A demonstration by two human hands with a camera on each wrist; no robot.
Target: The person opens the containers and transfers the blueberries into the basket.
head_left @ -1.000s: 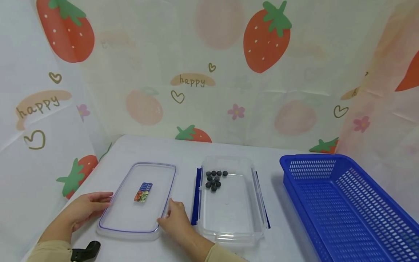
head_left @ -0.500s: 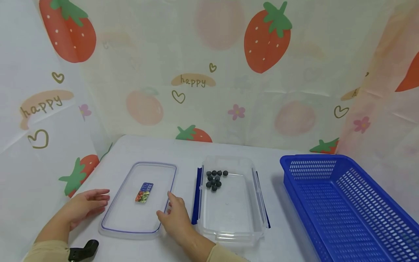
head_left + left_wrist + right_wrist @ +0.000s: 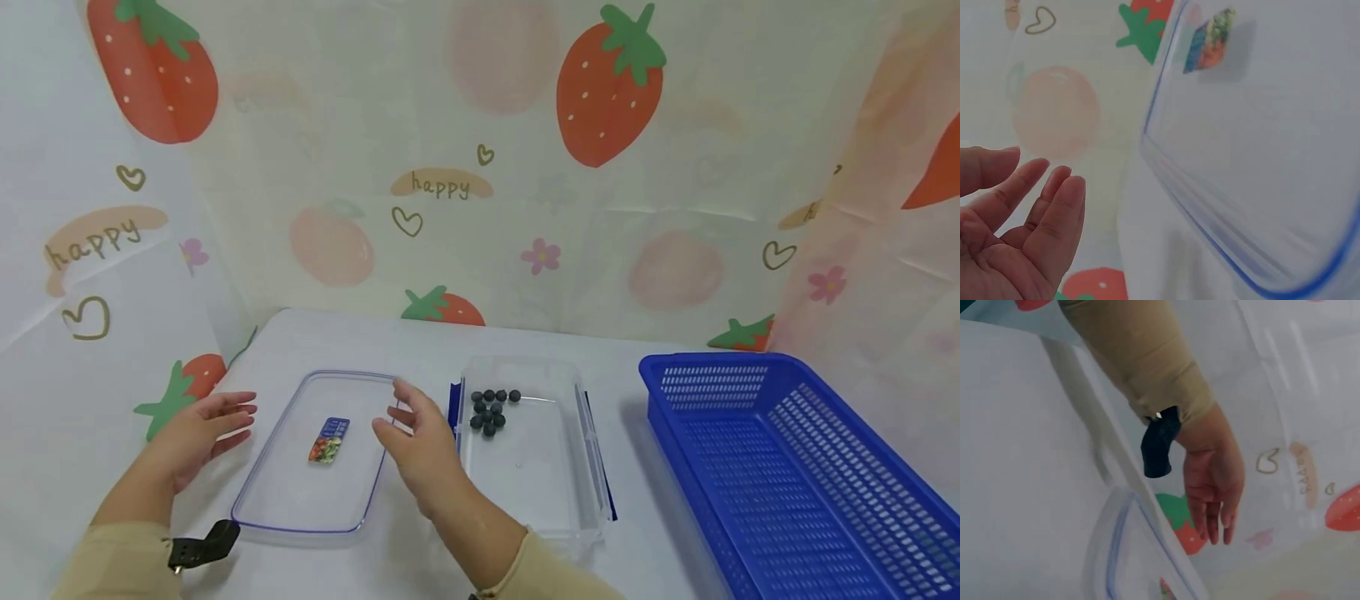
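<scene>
A clear plastic lid (image 3: 292,492) with a thin blue rim and a colourful label lies flat on the left of the white table. My left hand (image 3: 204,433) hovers just beyond its left edge, fingers extended and holding nothing; the left wrist view shows that hand (image 3: 1029,231) apart from the lid (image 3: 1260,156). Over the lid's right edge is my right hand (image 3: 427,446), fingers spread and nothing in them. To its right stands a clear plastic container (image 3: 525,492) with blue side latches. Several blueberries (image 3: 487,417) sit in the container's far left part.
A blue perforated plastic basket (image 3: 675,467) stands on the right of the table (image 3: 390,567). A curtain (image 3: 480,242) printed with strawberries hangs behind and on both sides. Dark wrist mounts, one seen at the left sleeve (image 3: 120,567), stick out over the table.
Both hands have come off the lid's edges and risen farther up in the head view, the right one also moving slightly right. The lid shifted a little, then stayed put.
</scene>
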